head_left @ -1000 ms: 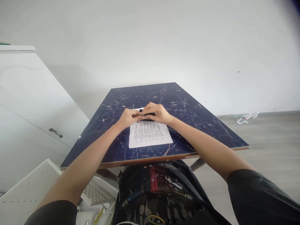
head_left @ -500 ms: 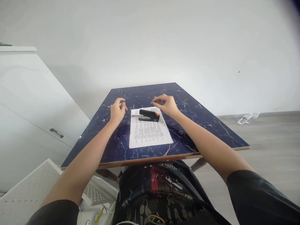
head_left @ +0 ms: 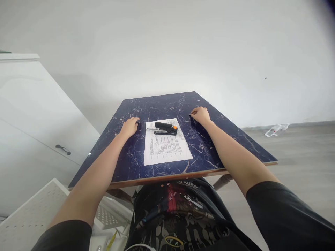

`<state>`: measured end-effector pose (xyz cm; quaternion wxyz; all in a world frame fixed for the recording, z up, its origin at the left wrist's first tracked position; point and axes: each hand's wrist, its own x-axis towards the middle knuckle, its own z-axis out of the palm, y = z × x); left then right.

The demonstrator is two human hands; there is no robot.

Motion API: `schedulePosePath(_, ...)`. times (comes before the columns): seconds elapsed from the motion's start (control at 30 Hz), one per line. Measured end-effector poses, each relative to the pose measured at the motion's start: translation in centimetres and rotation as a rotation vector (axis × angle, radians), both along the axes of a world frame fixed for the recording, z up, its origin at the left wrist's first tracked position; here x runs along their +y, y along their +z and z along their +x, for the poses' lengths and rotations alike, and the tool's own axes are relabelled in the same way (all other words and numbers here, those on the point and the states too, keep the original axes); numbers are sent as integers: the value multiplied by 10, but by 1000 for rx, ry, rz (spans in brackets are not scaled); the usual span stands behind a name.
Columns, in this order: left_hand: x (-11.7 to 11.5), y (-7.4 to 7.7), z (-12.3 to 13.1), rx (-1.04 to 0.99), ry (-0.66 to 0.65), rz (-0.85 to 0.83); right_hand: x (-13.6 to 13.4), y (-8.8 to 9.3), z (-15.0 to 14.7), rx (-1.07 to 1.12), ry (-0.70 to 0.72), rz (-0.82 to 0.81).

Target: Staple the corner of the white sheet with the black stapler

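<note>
A black stapler (head_left: 166, 128) with an orange part lies on printed paper sheets (head_left: 167, 150), its metal staple tray jutting out toward the left. The paper rests on a dark blue marbled table (head_left: 157, 108). To the right of the stapler, my right hand (head_left: 200, 115) is low at the table with thumb and finger pinched on something small that I cannot make out. My left hand (head_left: 130, 127) is left of the paper, low over the tabletop, with fingers curled; what is under them, if anything, is hidden.
A white cabinet (head_left: 39, 111) stands on the left. Below it is a white perforated panel (head_left: 34, 212). A clear plastic item (head_left: 276, 130) lies on the floor at right, by the wall. The table's front edge is close to my body.
My right hand has moved right, away from the stapler, and down to the table. My left hand has lowered and its fingers have turned downward. The stapler and paper stay in place.
</note>
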<state>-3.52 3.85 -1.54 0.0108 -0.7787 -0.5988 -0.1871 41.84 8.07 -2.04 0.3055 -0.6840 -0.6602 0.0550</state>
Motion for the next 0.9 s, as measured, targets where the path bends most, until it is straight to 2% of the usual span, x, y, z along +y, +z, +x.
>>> schedulePosePath(0.23,-3,10,0,33,-26,40,5,-3,2,-29,10,18)
schedulePosePath(0.3,-5,11,2,-53,-15,56,4,-2,0,-32,24,41)
schedulePosePath(0.4,-10,14,8,-291,-25,61,2,0,-5,-50,56,67)
schedulePosePath(0.5,-19,18,17,-500,-119,51,1,0,-9,-62,96,69)
schedulePosePath(0.57,-26,22,25,-557,-186,42,1,-1,-10,-61,106,63)
schedulePosePath(0.73,-40,29,41,-484,-310,27,2,-3,-11,-32,108,19)
schedulePosePath(0.9,-40,25,45,-375,-370,-27,2,-3,-13,1,114,8)
